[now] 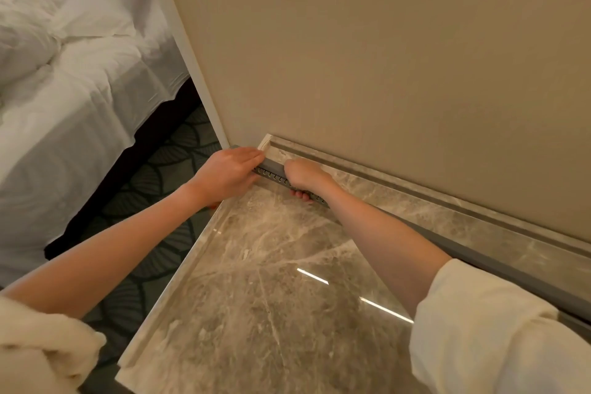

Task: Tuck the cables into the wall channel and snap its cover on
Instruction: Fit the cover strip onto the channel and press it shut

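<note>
Working at the far left end of the counter, both hands meet on the grey channel that runs along the back edge, just under the marble backsplash and the wall. The left hand lies palm down at the very end of the strip, by the corner; its fingers are together and stretched flat toward the end of the backsplash. It looks placed there to steady the end so the strip cannot shift. Whether it pinches anything I cannot tell.

The right hand sits just beside it, knuckles up and wrist bent, curled over the top of the channel. A few fingertips show below the strip's front edge, so those fingers seem wrapped around it from above, clamped on the channel, probably pressing the cover home or pushing something in. Between the two hands a row of small holes shows along the strip's face.

No cables are visible; they may be inside already or hidden by the hands. To the right the strip looks plain and closed, so the work seems close to finished, with only this end left. Both forearms reach forward across the marble, the right sleeve pushed back. A bed stands off to the left.
</note>
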Available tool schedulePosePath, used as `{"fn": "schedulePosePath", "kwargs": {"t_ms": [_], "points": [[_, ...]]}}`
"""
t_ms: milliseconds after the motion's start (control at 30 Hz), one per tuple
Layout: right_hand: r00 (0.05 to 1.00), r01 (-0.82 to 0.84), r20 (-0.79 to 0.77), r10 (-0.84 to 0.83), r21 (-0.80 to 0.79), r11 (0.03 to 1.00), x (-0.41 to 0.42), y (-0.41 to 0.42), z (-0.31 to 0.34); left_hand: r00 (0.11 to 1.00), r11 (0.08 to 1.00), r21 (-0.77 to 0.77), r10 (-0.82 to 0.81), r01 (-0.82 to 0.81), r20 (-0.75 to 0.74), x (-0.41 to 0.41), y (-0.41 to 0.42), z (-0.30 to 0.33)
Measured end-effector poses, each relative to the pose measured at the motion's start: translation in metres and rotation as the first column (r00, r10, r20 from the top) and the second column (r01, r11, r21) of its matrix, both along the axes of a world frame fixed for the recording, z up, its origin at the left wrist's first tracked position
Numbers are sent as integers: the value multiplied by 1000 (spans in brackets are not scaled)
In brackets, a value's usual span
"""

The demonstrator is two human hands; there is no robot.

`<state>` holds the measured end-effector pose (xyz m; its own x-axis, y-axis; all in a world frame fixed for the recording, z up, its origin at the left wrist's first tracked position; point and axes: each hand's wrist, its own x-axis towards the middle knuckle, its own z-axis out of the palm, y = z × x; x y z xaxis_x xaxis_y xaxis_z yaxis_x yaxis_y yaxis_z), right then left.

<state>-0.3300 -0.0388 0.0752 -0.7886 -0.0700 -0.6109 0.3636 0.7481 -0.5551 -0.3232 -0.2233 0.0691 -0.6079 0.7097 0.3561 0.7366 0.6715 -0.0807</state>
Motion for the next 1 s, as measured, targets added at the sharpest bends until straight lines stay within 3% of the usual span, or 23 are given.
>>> {"fn": "schedulePosePath", "kwargs": {"t_ms": [67,133,300,367,567,833,1000], "points": [[1000,2,-31,-2,5,1000,3,1,-1,961,993,80,66,-90,267,-9,2,16],[997,-1,-78,3,26,1000,8,-1,-1,879,969,83,171,-231,446,-27,8,29],[987,23,-158,-12,70,997,17,-2,5,705,939,-243,342,-242,622,-52,33,25],[982,-4,-190,20,84,996,20,-3,8,698,935,-261,354,-241,623,-51,33,17],[949,-6,-307,66,192,981,29,-7,5,799,933,-254,352,-256,488,-44,28,4],[915,34,-394,82,277,960,26,-9,-1,837,930,-244,355,-273,417,-41,27,5],[826,-9,-525,205,351,936,27,-3,-9,881,927,-213,364,-310,303,-35,32,4]]}}
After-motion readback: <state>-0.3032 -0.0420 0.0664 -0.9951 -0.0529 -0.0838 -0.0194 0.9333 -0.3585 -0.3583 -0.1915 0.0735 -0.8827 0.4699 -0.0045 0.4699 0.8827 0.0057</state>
